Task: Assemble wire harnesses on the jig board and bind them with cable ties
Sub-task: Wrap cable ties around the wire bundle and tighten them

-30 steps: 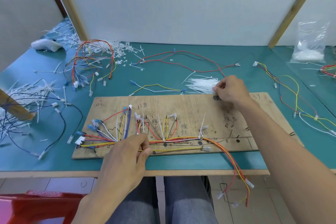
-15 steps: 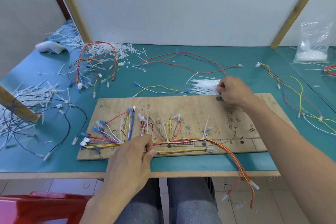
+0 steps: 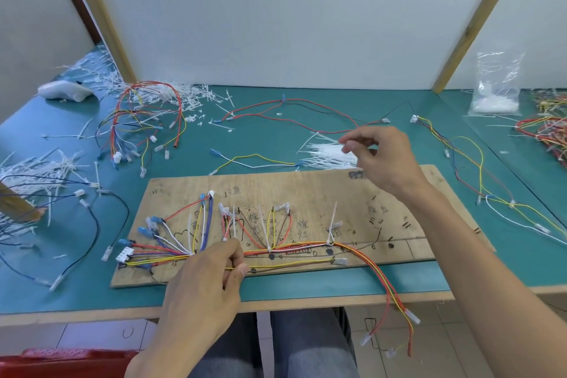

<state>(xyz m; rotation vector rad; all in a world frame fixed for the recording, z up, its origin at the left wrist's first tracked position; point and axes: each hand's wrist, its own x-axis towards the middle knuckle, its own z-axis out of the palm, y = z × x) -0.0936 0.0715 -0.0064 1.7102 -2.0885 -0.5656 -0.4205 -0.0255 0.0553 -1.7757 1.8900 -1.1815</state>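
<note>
Head camera looks down on the board [image 3: 352, 193], which lies flat on the green desk [image 3: 276, 138] close to its near edge. The wire harness [image 3: 300, 247] runs along the board's near side. Its branches fan toward the board's left end, and its red and yellow tail hangs off the board's near right side, past the desk edge. Several cable ties [image 3: 333, 221] already circle the trunk, with their white tails standing up from the board.

Your left hand [image 3: 202, 288] sits at the board's near edge, left of centre. Its grip is clamped on the harness trunk, thumb and fingers curled round the wires.

Your right hand [image 3: 383, 160] hovers above the board's far edge, right of centre, over a loose heap of white ties [image 3: 325, 157] lying just beyond that edge. Its grip is drawn together at the fingertips; you cannot tell whether a tie sits between them.

Beyond the board's far left corner lie a wire bundle [image 3: 144, 120] and tie scraps [image 3: 190, 95]. A clear bag [image 3: 497, 92] stands well beyond the board's far right corner.
</note>
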